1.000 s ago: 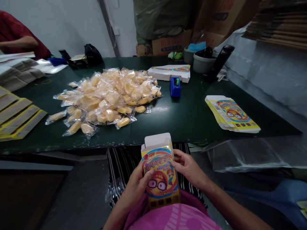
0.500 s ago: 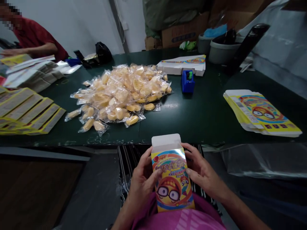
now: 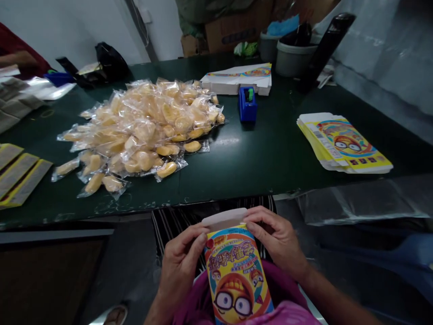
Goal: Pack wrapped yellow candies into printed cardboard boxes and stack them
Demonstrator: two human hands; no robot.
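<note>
A yellow printed box (image 3: 233, 271) with a cartoon face rests in my lap, its white top flap (image 3: 225, 217) raised at the far end. My left hand (image 3: 184, 255) pinches the box's upper left corner between thumb and fingers. At the upper right corner, my right hand (image 3: 275, 239) grips the edge near the flap. Beyond them on the dark green table (image 3: 264, 158) lies a big pile of clear-wrapped yellow pieces (image 3: 145, 131). A stack of flattened printed boxes (image 3: 348, 144) lies to the right.
A blue tape dispenser (image 3: 248, 106) stands before flat white cartons (image 3: 238, 79). Grey buckets (image 3: 294, 58) are at the back right. Yellow-edged boxes (image 3: 23, 176) sit at far left, and a person's red sleeve (image 3: 20, 49) shows at upper left.
The view has turned right. Both hands have moved up to the box's top corners, and its flap leans lower than before.
</note>
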